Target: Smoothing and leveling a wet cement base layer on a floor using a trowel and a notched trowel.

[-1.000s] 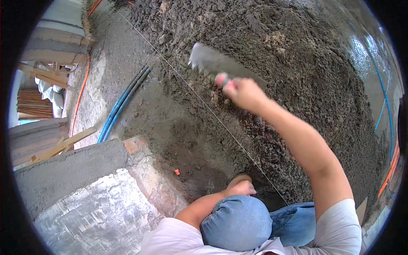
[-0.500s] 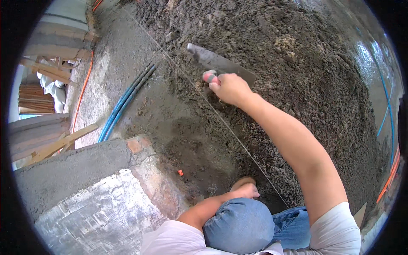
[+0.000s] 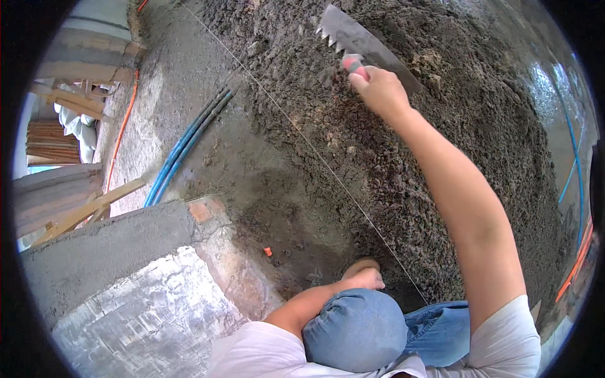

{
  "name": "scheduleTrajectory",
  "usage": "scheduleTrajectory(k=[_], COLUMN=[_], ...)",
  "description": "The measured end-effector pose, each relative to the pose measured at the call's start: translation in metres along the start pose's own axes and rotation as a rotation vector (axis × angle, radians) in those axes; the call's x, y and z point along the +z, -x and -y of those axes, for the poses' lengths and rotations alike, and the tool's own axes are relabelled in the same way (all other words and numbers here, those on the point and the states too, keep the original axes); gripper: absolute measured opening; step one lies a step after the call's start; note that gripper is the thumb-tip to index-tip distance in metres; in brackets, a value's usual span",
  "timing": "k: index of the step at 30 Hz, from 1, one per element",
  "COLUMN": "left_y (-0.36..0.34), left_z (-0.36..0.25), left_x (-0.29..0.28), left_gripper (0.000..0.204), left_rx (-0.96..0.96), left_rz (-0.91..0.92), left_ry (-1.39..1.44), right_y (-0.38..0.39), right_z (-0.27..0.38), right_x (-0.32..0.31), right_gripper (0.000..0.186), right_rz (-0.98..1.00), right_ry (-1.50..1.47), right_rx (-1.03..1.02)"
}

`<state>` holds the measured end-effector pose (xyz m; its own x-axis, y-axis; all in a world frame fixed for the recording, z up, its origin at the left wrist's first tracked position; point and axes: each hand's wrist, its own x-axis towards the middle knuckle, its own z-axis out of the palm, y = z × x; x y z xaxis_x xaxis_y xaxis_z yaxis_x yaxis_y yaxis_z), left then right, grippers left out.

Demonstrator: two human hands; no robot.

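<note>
My right hand [image 3: 378, 91] grips the pink and grey handle of a steel notched trowel [image 3: 372, 44], held high over rough, dark, wet mortar [image 3: 441, 145]. At the bottom centre my left hand [image 3: 365, 280] is closed beside my denim-clad knee [image 3: 353, 324], on or against a rounded tan object [image 3: 356, 264]; what its fingers hold is hidden. A taut white string [image 3: 328, 170] runs diagonally across the mortar, just right of that hand.
Blue pipes [image 3: 186, 148] lie left of the string, an orange conduit [image 3: 123, 126] farther left. A low cement ledge [image 3: 101, 246] fills the lower left, with timber boards [image 3: 120, 195] behind it. Blue lines [image 3: 570, 132] and orange pipes [image 3: 573, 264] run along the right.
My right hand and trowel shifted slightly left, then moved up and to the right, toward the upper middle. My left hand stays low near the knee, with little movement.
</note>
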<state>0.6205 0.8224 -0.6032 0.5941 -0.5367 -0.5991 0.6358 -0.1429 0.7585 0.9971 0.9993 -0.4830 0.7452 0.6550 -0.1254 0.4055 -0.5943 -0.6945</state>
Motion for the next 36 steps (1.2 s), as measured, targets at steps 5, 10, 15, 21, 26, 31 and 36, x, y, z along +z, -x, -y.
scheduleTrajectory(k=[5, 10, 15, 21, 26, 31, 36], left_y=[-0.011, -0.017, -0.003, -0.002, -0.003, -0.006, 0.006], left_z=[0.023, 0.044, 0.003, 0.004, -0.009, 0.015, 0.001], left_x=[0.004, 0.011, 0.004, -0.001, -0.007, 0.003, 0.000], left_gripper=[0.028, 0.028, 0.027, 0.029, 0.028, 0.028, 0.028], left_rx=[0.066, 0.331, -0.095, -0.115, 0.136, 0.159, 0.009], left_rz=[-0.005, -0.103, -0.080, -0.090, 0.029, -0.045, -0.038], left_ry=[-0.070, -0.157, 0.088, 0.011, -0.155, -0.084, -0.026], right_y=[0.032, 0.109, 0.160, 0.163, 0.119, 0.087, 0.110], right_z=[-0.032, -0.038, -0.055, -0.020, 0.004, 0.029, 0.041], right_x=[-0.006, -0.026, -0.058, -0.038, 0.048, 0.041, 0.042], right_gripper=[0.040, 0.038, 0.034, 0.034, 0.039, 0.036, 0.038], right_rz=[0.267, 0.333, 0.365, 0.159, 0.244, 0.319, 0.241], right_ry=[-0.116, -0.086, 0.062, -0.167, -0.094, -0.018, -0.126], right_rx=[-0.023, 0.044, -0.039, 0.178, 0.109, 0.046, 0.090])
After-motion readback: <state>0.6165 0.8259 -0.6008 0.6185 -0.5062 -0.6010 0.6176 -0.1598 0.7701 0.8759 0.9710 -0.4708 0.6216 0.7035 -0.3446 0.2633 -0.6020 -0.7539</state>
